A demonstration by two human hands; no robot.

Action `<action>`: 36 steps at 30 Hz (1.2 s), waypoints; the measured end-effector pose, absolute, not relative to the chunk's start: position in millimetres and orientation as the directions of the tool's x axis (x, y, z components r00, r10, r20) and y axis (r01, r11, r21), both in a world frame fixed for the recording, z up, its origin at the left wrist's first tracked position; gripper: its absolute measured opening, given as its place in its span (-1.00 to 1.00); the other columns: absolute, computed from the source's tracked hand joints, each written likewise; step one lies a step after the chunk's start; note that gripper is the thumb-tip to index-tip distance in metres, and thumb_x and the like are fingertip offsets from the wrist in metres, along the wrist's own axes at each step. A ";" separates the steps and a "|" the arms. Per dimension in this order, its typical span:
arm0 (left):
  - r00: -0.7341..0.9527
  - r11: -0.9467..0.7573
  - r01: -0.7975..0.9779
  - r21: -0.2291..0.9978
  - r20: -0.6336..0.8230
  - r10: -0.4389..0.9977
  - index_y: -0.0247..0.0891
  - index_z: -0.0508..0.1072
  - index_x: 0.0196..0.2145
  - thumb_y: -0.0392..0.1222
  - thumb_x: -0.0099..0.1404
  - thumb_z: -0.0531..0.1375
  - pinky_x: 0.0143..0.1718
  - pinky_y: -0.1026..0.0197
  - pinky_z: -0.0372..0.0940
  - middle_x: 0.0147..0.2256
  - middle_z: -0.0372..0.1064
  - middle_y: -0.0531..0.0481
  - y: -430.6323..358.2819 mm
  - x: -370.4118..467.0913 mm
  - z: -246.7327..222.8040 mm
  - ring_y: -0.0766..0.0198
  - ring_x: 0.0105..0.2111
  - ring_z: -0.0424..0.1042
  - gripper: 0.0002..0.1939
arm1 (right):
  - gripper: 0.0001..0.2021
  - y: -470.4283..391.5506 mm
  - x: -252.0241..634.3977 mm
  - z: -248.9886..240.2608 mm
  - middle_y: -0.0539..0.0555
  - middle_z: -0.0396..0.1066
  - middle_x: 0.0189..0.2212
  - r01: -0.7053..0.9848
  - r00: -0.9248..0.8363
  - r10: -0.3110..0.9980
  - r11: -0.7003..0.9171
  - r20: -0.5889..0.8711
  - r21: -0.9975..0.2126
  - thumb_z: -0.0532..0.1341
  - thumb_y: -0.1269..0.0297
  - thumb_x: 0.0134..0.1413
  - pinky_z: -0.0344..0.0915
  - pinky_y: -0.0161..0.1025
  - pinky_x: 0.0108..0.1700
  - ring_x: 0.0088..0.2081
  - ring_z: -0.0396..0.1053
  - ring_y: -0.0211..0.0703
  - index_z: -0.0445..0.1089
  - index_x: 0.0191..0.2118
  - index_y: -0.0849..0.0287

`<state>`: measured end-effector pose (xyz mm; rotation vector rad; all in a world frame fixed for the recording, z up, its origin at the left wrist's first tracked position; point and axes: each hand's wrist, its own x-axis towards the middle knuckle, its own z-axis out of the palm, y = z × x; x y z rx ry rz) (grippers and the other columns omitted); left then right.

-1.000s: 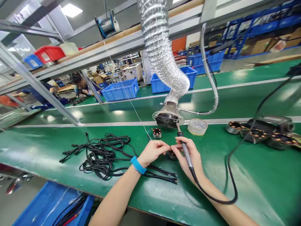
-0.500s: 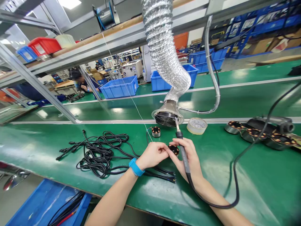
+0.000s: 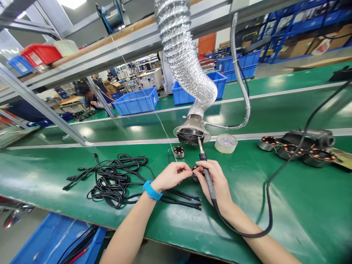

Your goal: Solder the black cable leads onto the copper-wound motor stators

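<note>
"Holding something, is the right hand [image 3: 220,183] closed?"

"It is closed around the soldering iron [image 3: 210,185], whose slim handle lies across the hand. The handle is dark grey, the collar is black, and the pale metal tip points up, in front of the black grille of the extraction hood [image 3: 191,132]. If they touch, I cannot tell."

"And the left hand [image 3: 172,176]?"

"Its thumb and forefinger are brought near together. How firmly they close, or whether something thin is between them, I cannot tell. On its wrist is a blue band [image 3: 152,190]."

"Where is the ring coil [image 3: 194,176]?"

"Between the two hands, at the fingertips, on the green bench [image 3: 236,238], and partly hidden by the right thumb. What shows is a dark ring with small copper-coloured windings. A similar small coil [image 3: 179,152] stands farther back, with a silvery wall. Black cables [image 3: 112,183] lie tangled to the left."
</note>
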<state>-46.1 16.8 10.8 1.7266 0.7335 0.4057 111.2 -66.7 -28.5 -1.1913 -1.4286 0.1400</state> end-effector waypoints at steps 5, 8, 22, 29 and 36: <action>0.667 -0.113 0.227 0.967 -0.069 0.742 -0.35 0.50 -0.41 -0.01 0.20 0.26 -0.44 0.31 0.09 -0.54 0.29 0.09 19.8 -44.0 7.7 0.41 -0.53 0.17 -0.70 | -0.70 -63.8 106.3 -32.8 0.07 0.23 -0.13 0.564 0.198 0.719 0.473 0.666 -0.678 0.14 0.46 0.28 0.39 -0.29 -0.12 -0.24 0.41 -0.27 0.32 0.08 0.05; 0.579 -0.142 0.183 0.973 0.010 0.816 -0.35 0.50 -0.46 -0.12 0.16 0.27 -0.34 0.29 0.15 -0.47 0.38 0.04 28.0 -44.2 -0.1 0.36 -0.44 0.26 -0.79 | -0.69 -64.7 108.3 -30.8 0.07 0.30 -0.13 0.586 0.197 0.709 0.468 0.677 -0.661 0.12 0.43 0.31 0.38 -0.29 -0.13 -0.20 0.42 -0.24 0.33 0.11 0.04; 0.519 -0.136 0.207 0.969 0.009 0.855 -0.35 0.51 -0.43 -0.15 0.16 0.23 -0.35 0.29 0.13 -0.46 0.39 0.03 40.8 -41.9 -20.5 0.35 -0.44 0.25 -0.81 | -0.80 -78.0 121.1 -20.8 -0.01 0.53 -0.40 0.576 0.312 0.671 0.430 0.673 -0.695 0.09 0.26 0.32 0.39 -0.27 -0.36 -0.43 0.48 -0.19 0.45 -0.26 0.11; 0.519 -0.147 0.208 0.967 0.019 0.855 -0.34 0.49 -0.44 -0.13 0.18 0.23 -0.39 0.30 0.08 -0.49 0.34 0.06 40.1 -41.9 -20.4 0.38 -0.47 0.20 -0.80 | -0.83 -74.3 120.2 -20.6 -0.01 0.55 -0.38 0.584 0.246 0.700 0.445 0.671 -0.678 0.10 0.29 0.31 0.39 -0.31 -0.34 -0.39 0.51 -0.22 0.45 -0.23 0.12; 0.516 -0.149 0.192 0.970 0.029 0.856 -0.35 0.50 -0.44 -0.12 0.17 0.24 -0.37 0.30 0.11 -0.48 0.35 0.05 39.6 -41.3 -20.3 0.37 -0.45 0.22 -0.80 | -0.81 -76.9 118.9 -19.3 -0.03 0.50 -0.47 0.518 0.298 0.727 0.421 0.618 -0.745 0.10 0.26 0.32 0.38 -0.28 -0.37 -0.46 0.47 -0.23 0.45 -0.23 0.12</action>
